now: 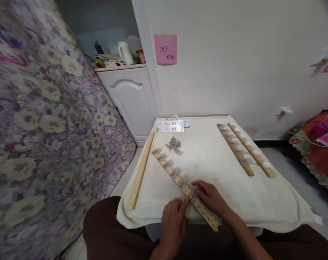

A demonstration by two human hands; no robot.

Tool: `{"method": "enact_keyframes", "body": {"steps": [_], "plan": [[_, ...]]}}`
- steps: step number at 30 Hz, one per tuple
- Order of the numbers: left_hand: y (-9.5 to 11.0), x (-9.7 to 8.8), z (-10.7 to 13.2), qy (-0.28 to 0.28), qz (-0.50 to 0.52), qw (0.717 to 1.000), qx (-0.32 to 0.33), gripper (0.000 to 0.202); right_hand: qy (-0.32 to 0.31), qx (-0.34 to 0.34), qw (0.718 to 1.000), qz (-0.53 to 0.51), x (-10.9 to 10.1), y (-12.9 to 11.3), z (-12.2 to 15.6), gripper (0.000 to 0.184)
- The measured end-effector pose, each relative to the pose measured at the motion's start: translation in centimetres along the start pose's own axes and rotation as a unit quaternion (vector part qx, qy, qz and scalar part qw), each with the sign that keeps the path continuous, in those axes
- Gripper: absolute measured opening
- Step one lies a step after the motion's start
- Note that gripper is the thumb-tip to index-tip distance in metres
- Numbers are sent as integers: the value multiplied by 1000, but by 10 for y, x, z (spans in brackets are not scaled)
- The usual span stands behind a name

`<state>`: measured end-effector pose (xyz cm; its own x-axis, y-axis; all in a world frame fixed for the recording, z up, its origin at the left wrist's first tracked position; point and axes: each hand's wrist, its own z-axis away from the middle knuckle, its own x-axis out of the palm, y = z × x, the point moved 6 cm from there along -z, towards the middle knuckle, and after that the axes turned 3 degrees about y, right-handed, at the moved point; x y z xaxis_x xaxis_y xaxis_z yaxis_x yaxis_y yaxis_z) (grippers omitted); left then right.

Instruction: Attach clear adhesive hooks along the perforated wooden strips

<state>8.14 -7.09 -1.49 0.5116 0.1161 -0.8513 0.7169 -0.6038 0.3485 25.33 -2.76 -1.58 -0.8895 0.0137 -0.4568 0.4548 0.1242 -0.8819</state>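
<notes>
A perforated wooden strip [177,177] lies slantwise on the cloth, its near end jutting past the table edge. Along it sit several small clear cards with tiny metal pieces. My left hand [175,218] is at its left edge, one fingertip pressed against the wood beside a small clear piece [191,195]. Just right of that piece is my right hand [208,195], its fingers bent and apart; the thumb side is partly hidden. A heap of small clear cards with metal bits [175,145] rests beyond the strip.
A bare perforated strip [139,173] lies along the left side of the cloth-covered table [202,144]. Two strips with cards, one brown [236,150] and one with white tags [252,150], lie at right. Clear packaging [169,126] is at the back. A floral curtain [50,126] hangs left.
</notes>
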Motion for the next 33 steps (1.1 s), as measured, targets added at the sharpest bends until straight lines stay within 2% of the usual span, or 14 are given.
{"method": "enact_keyframes", "body": {"steps": [29,33], "plan": [[-1,2,0,-19,-14,1000,-5,70,-10,5,1000,-5,0,-4,1,28],[-1,3,-1,-22,-12,1000,2,66,-9,3,1000,7,-1,-6,1,27]]}}
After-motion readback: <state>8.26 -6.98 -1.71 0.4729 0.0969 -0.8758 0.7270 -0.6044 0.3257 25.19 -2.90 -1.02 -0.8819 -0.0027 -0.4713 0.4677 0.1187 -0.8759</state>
